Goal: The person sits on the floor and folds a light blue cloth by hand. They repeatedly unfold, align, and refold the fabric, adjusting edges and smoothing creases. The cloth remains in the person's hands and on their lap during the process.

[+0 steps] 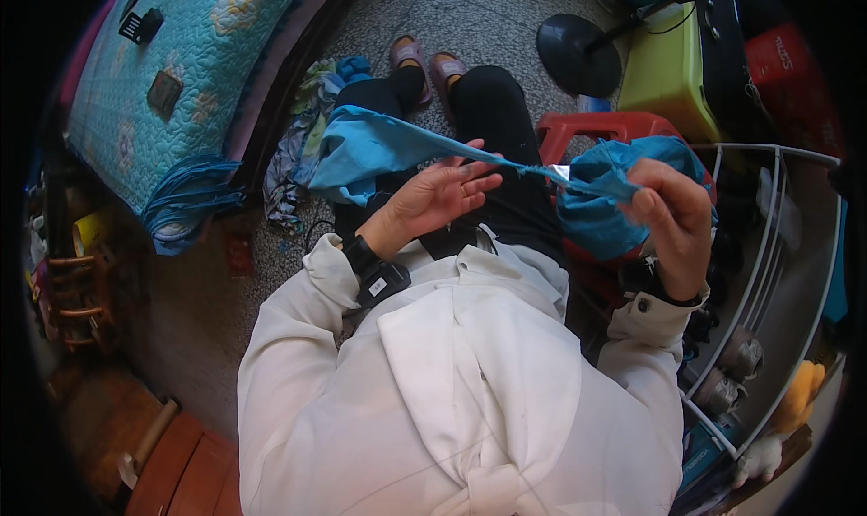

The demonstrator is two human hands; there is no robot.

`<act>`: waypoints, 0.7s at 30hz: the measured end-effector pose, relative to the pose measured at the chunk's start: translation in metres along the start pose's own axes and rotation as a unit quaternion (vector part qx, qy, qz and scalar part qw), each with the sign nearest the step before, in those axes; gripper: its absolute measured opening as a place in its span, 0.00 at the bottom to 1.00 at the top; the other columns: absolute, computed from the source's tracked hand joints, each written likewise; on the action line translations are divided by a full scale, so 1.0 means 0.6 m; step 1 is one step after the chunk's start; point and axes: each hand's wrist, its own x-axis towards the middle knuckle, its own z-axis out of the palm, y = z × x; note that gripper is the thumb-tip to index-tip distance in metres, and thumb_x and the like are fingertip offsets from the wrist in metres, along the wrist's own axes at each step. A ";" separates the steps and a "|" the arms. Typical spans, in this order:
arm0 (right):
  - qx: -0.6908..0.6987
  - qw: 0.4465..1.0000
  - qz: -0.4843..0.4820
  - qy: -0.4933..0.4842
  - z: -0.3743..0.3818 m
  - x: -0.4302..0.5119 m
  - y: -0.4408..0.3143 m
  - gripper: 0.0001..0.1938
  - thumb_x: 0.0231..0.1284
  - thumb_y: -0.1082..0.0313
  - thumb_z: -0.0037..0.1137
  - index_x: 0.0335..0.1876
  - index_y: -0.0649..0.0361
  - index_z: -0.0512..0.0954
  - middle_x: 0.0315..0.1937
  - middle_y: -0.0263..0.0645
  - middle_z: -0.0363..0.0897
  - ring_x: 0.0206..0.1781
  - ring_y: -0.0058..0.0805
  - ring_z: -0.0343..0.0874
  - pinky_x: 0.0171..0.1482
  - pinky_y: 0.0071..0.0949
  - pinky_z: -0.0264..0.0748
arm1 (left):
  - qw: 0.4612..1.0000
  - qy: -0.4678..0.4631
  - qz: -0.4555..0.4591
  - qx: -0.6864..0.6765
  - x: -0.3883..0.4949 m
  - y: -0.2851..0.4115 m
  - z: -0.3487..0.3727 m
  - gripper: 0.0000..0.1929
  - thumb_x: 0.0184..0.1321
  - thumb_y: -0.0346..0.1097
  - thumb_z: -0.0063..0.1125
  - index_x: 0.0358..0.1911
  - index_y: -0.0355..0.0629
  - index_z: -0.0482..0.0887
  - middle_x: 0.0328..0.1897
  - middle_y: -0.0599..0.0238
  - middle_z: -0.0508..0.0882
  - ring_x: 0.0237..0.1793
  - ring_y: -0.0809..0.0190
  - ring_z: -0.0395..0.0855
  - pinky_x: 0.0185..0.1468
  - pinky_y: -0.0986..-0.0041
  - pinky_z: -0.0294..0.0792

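Note:
A blue cloth (379, 143) lies over my thigh and narrows into a twisted strip that stretches to the right. My left hand (450, 191) is palm up with its fingers apart, under and beside the strip; whether it grips the cloth cannot be told. On the right, my right hand (667, 208) pinches the blue fabric between thumb and fingers. A small shiny white piece (559, 173) sits on the strip between the hands. Behind my right hand, more blue cloth (596, 228) is bunched on a red plastic stool (613, 124).
A stack of blue cloth pieces (186, 201) hangs at the corner of a quilted bedspread (196, 55) at left. Patterned cloth scraps (288, 157) lie on the floor by the bed. A round black stand base (579, 54), a yellow-green box (660, 76) and a white shoe rack (769, 245) stand at right.

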 end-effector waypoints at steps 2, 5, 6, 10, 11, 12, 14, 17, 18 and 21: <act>0.013 0.999 -0.032 -0.006 0.005 -0.006 -0.004 0.11 0.66 0.63 0.54 0.38 0.64 0.78 0.26 0.36 0.75 0.24 0.17 0.66 0.24 0.15 0.59 | 0.997 -0.014 0.019 -0.072 0.007 -0.009 -0.005 0.28 0.61 0.27 0.55 0.66 0.52 0.64 0.65 0.57 0.69 0.52 0.57 0.80 0.50 0.72 0.74; 0.002 1.000 -0.018 -0.011 0.005 -0.017 -0.001 0.10 0.66 0.64 0.53 0.37 0.65 0.78 0.26 0.37 0.75 0.23 0.18 0.65 0.24 0.16 0.58 | 0.992 -0.085 0.044 -0.078 0.008 -0.018 -0.011 0.29 0.63 0.28 0.53 0.67 0.56 0.62 0.64 0.57 0.71 0.47 0.60 0.81 0.46 0.75 0.75; -0.007 1.000 -0.001 -0.012 0.004 -0.020 0.002 0.10 0.66 0.64 0.53 0.36 0.64 0.78 0.26 0.36 0.75 0.23 0.18 0.65 0.24 0.16 0.59 | 0.985 -0.137 0.041 -0.098 0.007 -0.018 -0.013 0.29 0.64 0.28 0.53 0.67 0.57 0.61 0.62 0.57 0.73 0.45 0.61 0.81 0.45 0.75 0.75; -0.046 0.997 0.057 0.009 -0.003 -0.034 0.025 0.10 0.66 0.63 0.53 0.35 0.64 0.77 0.25 0.35 0.74 0.23 0.17 0.65 0.25 0.15 0.59 | 0.971 -0.198 0.057 -0.117 -0.009 -0.003 -0.024 0.27 0.65 0.32 0.52 0.67 0.58 0.62 0.51 0.59 0.79 0.39 0.64 0.81 0.40 0.76 0.76; -0.028 0.997 0.066 0.019 -0.005 -0.038 0.031 0.10 0.66 0.63 0.53 0.35 0.63 0.77 0.24 0.34 0.73 0.23 0.17 0.64 0.25 0.15 0.59 | 0.976 -0.172 0.072 -0.110 -0.014 0.001 -0.027 0.27 0.65 0.33 0.53 0.67 0.57 0.62 0.47 0.59 0.80 0.38 0.65 0.81 0.39 0.76 0.76; -0.014 0.996 0.085 0.026 -0.008 -0.043 0.038 0.11 0.67 0.63 0.52 0.35 0.63 0.77 0.24 0.33 0.73 0.23 0.16 0.64 0.25 0.15 0.59 | 0.982 -0.133 0.086 -0.098 -0.020 0.003 -0.032 0.24 0.66 0.37 0.52 0.65 0.54 0.65 0.41 0.62 0.80 0.38 0.64 0.80 0.40 0.74 0.75; 0.013 0.993 0.111 0.034 -0.012 -0.050 0.051 0.11 0.67 0.63 0.52 0.34 0.63 0.77 0.23 0.32 0.72 0.23 0.16 0.64 0.25 0.15 0.59 | 0.984 -0.108 0.089 -0.111 -0.028 0.008 -0.043 0.21 0.66 0.39 0.52 0.63 0.52 0.68 0.40 0.63 0.80 0.38 0.63 0.79 0.42 0.72 0.74; 0.037 0.990 0.131 0.035 -0.017 -0.059 0.066 0.11 0.68 0.61 0.51 0.35 0.61 0.77 0.21 0.30 0.70 0.23 0.15 0.64 0.25 0.15 0.60 | 0.985 -0.058 0.086 -0.136 -0.033 0.011 -0.064 0.17 0.66 0.42 0.53 0.55 0.48 0.75 0.38 0.64 0.80 0.40 0.62 0.79 0.46 0.69 0.73; 0.037 0.989 0.139 0.034 -0.019 -0.062 0.070 0.11 0.68 0.60 0.50 0.35 0.61 0.76 0.21 0.30 0.69 0.23 0.16 0.64 0.26 0.15 0.61 | 0.985 -0.036 0.089 -0.141 -0.032 0.011 -0.071 0.16 0.65 0.43 0.54 0.53 0.47 0.76 0.38 0.64 0.81 0.40 0.62 0.79 0.46 0.69 0.73; 0.031 0.988 0.143 0.053 -0.025 -0.069 0.076 0.12 0.69 0.60 0.49 0.36 0.60 0.76 0.20 0.29 0.68 0.22 0.16 0.64 0.26 0.16 0.61 | 0.988 0.019 0.088 -0.123 -0.024 0.010 -0.091 0.15 0.65 0.44 0.54 0.49 0.45 0.77 0.38 0.64 0.81 0.41 0.61 0.79 0.47 0.69 0.73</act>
